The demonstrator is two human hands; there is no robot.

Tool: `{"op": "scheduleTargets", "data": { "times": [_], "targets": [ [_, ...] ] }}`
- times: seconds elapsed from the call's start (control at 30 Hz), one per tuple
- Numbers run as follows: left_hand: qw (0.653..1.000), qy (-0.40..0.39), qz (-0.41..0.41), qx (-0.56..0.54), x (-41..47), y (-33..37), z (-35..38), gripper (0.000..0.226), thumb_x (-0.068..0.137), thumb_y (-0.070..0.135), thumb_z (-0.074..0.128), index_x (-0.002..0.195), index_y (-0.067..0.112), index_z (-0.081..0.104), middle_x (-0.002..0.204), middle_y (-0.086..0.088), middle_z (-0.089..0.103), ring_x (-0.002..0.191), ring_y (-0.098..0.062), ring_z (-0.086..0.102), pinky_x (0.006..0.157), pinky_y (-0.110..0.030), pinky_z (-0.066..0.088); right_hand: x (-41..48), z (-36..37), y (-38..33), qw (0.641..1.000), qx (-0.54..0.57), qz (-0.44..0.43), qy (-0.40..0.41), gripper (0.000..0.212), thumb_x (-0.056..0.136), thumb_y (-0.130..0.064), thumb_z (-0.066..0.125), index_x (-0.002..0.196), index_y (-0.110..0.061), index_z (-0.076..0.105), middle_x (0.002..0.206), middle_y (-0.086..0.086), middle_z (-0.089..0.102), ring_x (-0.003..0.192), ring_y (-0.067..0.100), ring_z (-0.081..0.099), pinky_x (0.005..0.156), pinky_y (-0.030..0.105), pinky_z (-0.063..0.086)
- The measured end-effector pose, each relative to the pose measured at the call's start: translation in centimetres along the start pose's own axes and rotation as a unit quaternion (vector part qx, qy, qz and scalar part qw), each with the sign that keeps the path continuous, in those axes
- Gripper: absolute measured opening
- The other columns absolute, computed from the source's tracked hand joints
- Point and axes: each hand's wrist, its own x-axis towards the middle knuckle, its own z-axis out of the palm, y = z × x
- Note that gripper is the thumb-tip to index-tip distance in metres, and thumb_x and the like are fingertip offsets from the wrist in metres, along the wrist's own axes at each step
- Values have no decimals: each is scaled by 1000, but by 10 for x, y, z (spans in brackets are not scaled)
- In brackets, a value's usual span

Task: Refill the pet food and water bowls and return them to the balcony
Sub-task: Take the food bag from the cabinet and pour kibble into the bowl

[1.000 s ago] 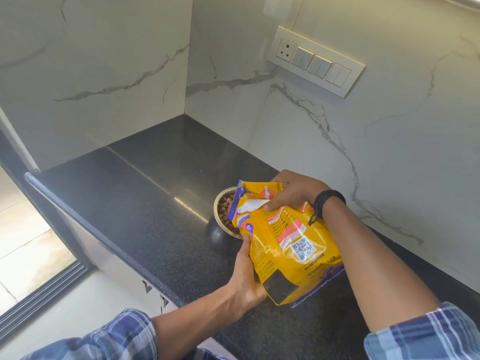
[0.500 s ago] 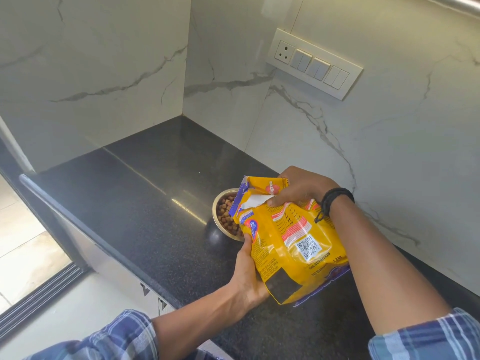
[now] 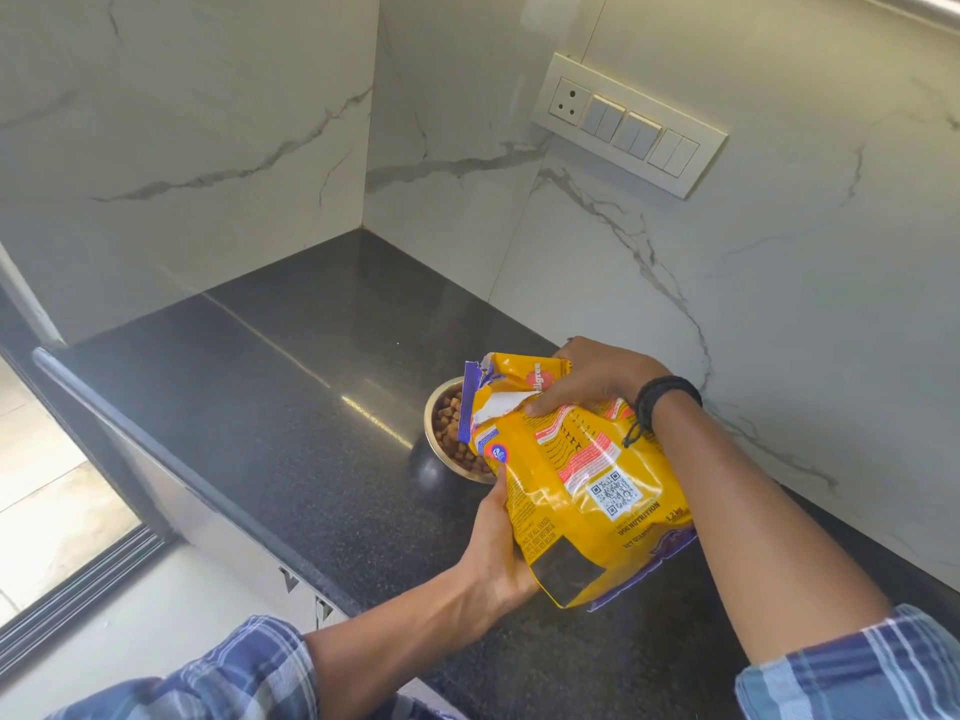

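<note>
Little has changed: the left hand [image 3: 496,553] and right hand [image 3: 592,379] still grip the bag [image 3: 582,485], tilted over the bowl [image 3: 432,407] of kibble [image 3: 449,426].

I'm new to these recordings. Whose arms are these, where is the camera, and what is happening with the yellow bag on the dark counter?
There is no machine here. A person wears one camera on the head, looking forward and down at their own arms. The left hand grips the lower side of the yellow dog food bag, and the right hand holds it near its torn-open top. The bag leans over a metal bowl holding brown kibble, which stands on the black counter. A switch panel is on the marble wall.
</note>
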Motion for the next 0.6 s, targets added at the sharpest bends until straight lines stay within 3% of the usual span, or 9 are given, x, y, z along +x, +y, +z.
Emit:
{"op": "scheduleTargets", "data": {
  "times": [0.1,0.27,0.4,0.6],
  "targets": [
    [1000,-10,2,8,-1,1,1,58,99,53,42,117,8,73,131,-22,64,117,-43,64,97,-59,50,1,1,0,1000,-4,-4,0,32,75,-39,83,96,-19,69,96,4,75,82,21,72,85,40,58],
    [1000,-17,-17,2,3,3,-2,62,100,57,41,140,12,56,144,-23,53,133,-44,50,114,-61,31,3,0,2,1000,-9,-17,9,25,76,-37,83,87,-22,66,87,0,73,76,17,70,80,36,57],
    [1000,-11,-19,4,6,2,-6,68,96,63,42,142,14,52,142,-23,55,130,-46,52,114,-63,30,1,-3,5,1000,-8,-21,14,23,76,-33,83,88,-19,68,84,-1,72,73,15,69,70,29,55],
    [1000,-5,-21,4,7,0,-5,75,91,69,43,141,14,54,142,-25,54,132,-47,50,117,-64,23,-2,-7,11,1000,-1,-24,20,26,75,-31,84,92,-20,68,90,2,73,77,18,70,74,32,57]
  ]
}}
